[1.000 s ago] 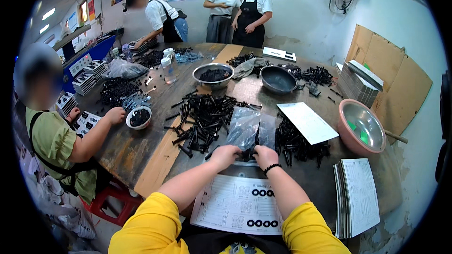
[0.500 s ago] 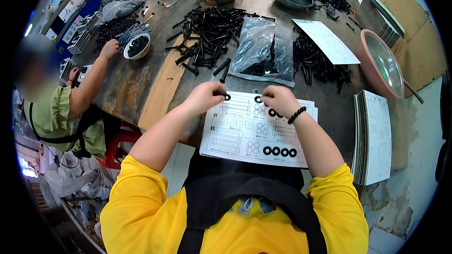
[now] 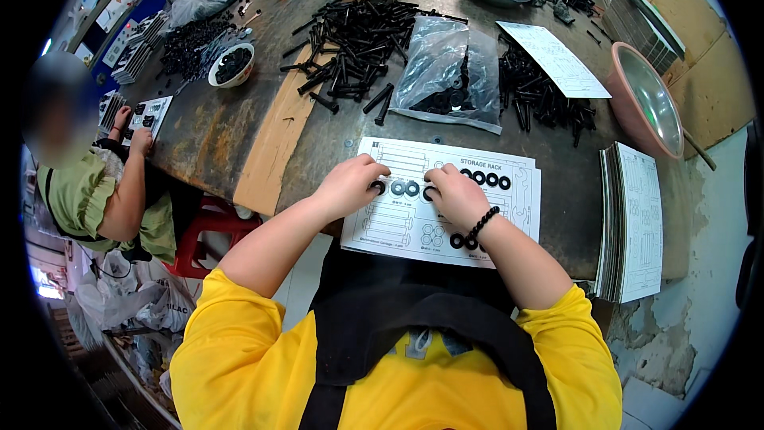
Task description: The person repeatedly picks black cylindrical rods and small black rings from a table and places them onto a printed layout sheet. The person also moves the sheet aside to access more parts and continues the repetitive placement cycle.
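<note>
On the table before me lies a stack of white printed sheets (image 3: 509, 227) with outline drawings of hardware. My left hand (image 3: 348, 185) pinches a black washer (image 3: 379, 187) over a printed row of circles. At the other end of that row my right hand (image 3: 461, 197), with a black beaded bracelet at the wrist, pinches another black washer (image 3: 430, 193). Two dark rings (image 3: 404, 189) lie between my hands. Beyond the right hand sits a row of black washers (image 3: 492, 181). More black washers (image 3: 457, 240) lie lower on the sheet, partly hidden by my right wrist.
A clear plastic bag (image 3: 447, 84) with black parts lies just beyond the sheets. Heaps of black bolts (image 3: 358, 40) surround it. At right are a paper stack (image 3: 633, 223) and a pink-rimmed basin (image 3: 629, 72). A co-worker (image 3: 87, 199) sits at left near a small bowl (image 3: 233, 65).
Both hands have come down onto the printed circle row with their washers. Two dark rings now show between them. The co-worker's hand has moved from beside the bowl to a sheet.
</note>
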Tool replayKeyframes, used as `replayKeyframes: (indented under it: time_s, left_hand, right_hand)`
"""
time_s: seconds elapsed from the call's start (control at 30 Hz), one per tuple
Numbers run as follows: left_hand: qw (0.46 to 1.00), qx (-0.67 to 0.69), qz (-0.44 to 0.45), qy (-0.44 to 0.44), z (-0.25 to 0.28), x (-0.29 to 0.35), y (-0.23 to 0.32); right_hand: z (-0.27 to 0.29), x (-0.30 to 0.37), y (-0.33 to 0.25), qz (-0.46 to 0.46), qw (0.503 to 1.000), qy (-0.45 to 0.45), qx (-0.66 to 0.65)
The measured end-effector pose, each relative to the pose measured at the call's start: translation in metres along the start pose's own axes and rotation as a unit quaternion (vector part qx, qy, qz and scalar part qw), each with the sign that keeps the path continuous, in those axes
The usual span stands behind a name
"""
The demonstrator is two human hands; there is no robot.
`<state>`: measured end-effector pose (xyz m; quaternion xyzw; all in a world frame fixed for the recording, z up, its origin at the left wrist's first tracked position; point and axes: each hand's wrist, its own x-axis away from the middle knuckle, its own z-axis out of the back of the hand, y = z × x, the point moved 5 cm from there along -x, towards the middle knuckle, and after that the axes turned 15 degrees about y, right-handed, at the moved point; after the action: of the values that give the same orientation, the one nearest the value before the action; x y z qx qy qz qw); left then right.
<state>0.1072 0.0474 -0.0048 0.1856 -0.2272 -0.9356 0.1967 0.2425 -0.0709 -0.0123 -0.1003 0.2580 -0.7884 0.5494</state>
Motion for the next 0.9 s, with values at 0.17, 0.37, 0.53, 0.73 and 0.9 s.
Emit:
replayKeyframes:
  time_s: [0.17,0.37,0.53,0.73,0.9]
  left_hand:
    - [0.987,-0.085,-0.138,-0.012,-0.003,0.007,0.016]
    - [0.985,-0.095,-0.145,0.005,-0.005,0.015,0.010]
    - [0.986,-0.073,-0.147,0.010,-0.006,0.015,0.010]
    - [0.989,-0.079,-0.123,0.032,0.009,0.021,-0.003]
    - [0.990,-0.072,-0.116,0.043,0.008,0.023,-0.004]
  right_hand:
    - [-0.004,0.008,-0.008,0.076,0.996,-0.027,0.042]
    - [-0.004,0.014,-0.014,0.079,0.996,-0.018,0.041]
    - [-0.004,0.013,-0.014,0.077,0.996,0.005,0.038]
    - [0.012,0.020,0.000,0.079,0.996,0.032,0.039]
    - [0.010,0.021,-0.001,0.073,0.996,0.029,0.035]
